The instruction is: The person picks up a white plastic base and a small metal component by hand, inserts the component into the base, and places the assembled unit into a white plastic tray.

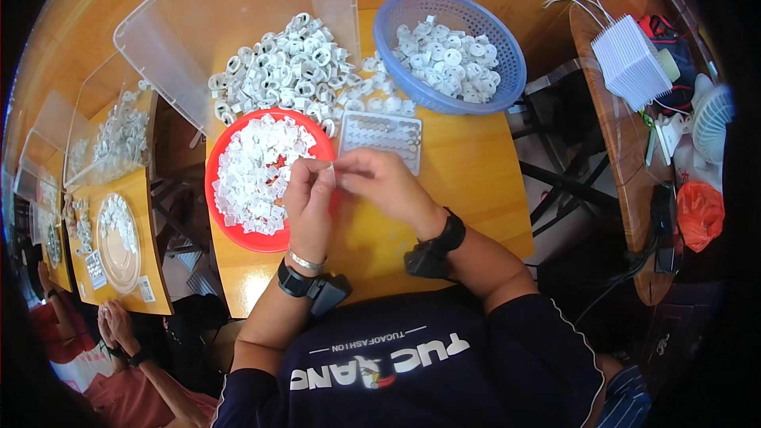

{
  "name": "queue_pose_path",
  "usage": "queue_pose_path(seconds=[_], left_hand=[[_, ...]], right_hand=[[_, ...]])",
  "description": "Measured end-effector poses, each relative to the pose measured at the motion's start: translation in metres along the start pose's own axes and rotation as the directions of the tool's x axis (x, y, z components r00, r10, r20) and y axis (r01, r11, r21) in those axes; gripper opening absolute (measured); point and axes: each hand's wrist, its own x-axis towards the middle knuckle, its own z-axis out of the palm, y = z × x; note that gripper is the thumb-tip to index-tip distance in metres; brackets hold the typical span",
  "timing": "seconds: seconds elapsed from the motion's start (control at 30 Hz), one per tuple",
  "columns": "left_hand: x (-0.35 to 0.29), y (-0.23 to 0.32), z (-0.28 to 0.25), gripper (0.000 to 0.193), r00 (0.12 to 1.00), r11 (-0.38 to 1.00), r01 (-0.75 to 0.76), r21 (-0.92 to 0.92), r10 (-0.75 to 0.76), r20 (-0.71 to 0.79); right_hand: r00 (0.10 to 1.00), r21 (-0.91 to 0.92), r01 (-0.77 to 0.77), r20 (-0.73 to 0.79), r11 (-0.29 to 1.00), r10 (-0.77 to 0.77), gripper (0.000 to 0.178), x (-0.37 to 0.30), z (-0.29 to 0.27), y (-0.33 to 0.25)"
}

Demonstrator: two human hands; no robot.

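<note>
My left hand (pixel 309 202) and my right hand (pixel 384 182) meet over the right rim of a red round tray (pixel 217 210), thumbs and fingers pinched together. Between the fingertips shows a small white piece (pixel 333 173), mostly covered, so its exact shape is unclear. Many small white square plastic parts (pixel 254 166) lie heaped in the tray. Just beyond my right hand is a clear compartmented tray (pixel 380 128) with small round pieces in its rows. A pile of white ring-shaped plastic parts (pixel 297 63) is heaped behind the red tray.
A blue perforated basket (pixel 510 59) holding translucent round parts (pixel 460 63) stands at the table's far right. A clear plastic bin wall (pixel 246 8) rises behind the pile. A side table (pixel 610 111) at right carries a fan (pixel 713 123). Another person's hands (pixel 116 325) are at the left table.
</note>
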Motion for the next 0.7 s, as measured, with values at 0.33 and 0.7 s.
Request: queue_pose_path(seconds=[0.33, 0.7], left_hand=[[0.003, -0.001, -0.003, 0.009, 0.993, 0.938, -0.118, 0.327, 0.107, 0.051], [0.008, -0.003, -0.005, 0.012, 0.975, 0.914, 0.221, -0.34, -0.2, 0.098]], right_hand=[[0.993, 0.132, -0.068, 0.107, 0.989, 0.054, 0.02, 0.006, -0.006, 0.009], [0.996, -0.106, 0.043, -0.068, 0.993, -0.05, 0.017, 0.001, -0.001, 0.002]])
